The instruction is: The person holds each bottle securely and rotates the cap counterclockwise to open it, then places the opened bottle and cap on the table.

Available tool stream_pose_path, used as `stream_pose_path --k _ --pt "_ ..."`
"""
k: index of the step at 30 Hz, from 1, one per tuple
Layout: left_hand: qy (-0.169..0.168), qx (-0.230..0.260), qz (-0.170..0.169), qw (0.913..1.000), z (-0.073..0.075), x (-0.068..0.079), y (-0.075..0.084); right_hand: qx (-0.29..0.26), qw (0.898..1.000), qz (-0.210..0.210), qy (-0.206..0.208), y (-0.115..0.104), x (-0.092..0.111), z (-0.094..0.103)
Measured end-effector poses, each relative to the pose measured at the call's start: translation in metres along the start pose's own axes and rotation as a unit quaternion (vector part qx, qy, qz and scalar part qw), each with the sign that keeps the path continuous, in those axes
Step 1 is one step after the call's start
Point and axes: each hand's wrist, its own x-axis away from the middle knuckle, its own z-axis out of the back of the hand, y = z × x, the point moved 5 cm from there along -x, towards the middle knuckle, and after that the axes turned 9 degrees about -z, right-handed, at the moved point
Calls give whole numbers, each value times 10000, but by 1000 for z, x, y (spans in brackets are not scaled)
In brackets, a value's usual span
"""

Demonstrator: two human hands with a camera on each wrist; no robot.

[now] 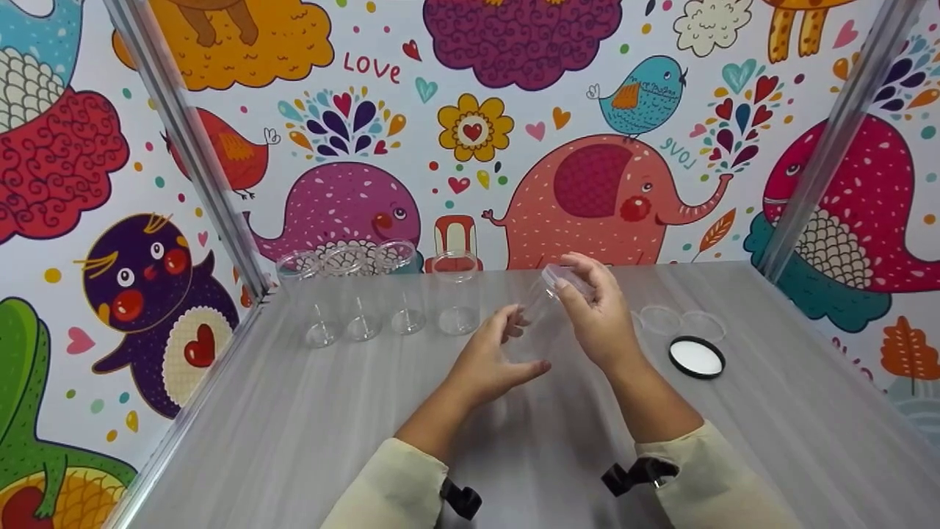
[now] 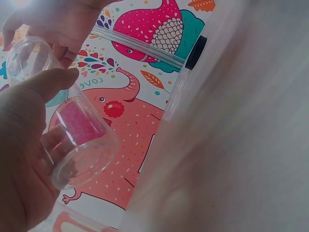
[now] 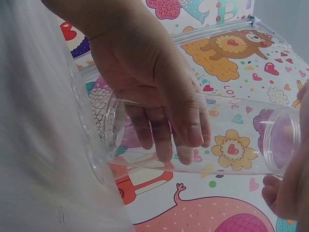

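Both hands hold a clear plastic jar [image 3: 231, 108] tilted above the grey table. My left hand [image 1: 488, 360] is around its body near the base, thumb on one side and fingers on the other, as the left wrist view also shows. At the jar's upper end, my right hand [image 1: 602, 316] grips the round rim [image 1: 556, 277] between thumb and fingers. In the right wrist view, only part of that right hand [image 3: 294, 179] shows at the edge.
Several clear jars [image 1: 457, 316] stand upright in a row at the back left. Clear round rings or lids [image 1: 703, 325] lie on the right, with a black-rimmed white disc [image 1: 696, 358] in front of them. Patterned walls with metal posts [image 1: 830, 139] enclose the table [image 1: 294, 441].
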Motion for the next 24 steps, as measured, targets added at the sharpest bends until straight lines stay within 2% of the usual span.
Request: stream_pose_path --k 5,8,17,24 --pt "30 -70 -8 10000 0 0 0 247 9984 -510 -31 4 -3 -1" --pt "70 -120 2 9999 1 0 0 286 9978 -593 -85 4 -3 -2" --pt "102 -218 95 9997 1 0 -3 133 9990 -425 1 3 -1 1" --pt "435 -307 247 9983 2 0 -15 -341 9993 20 124 0 -2 7"
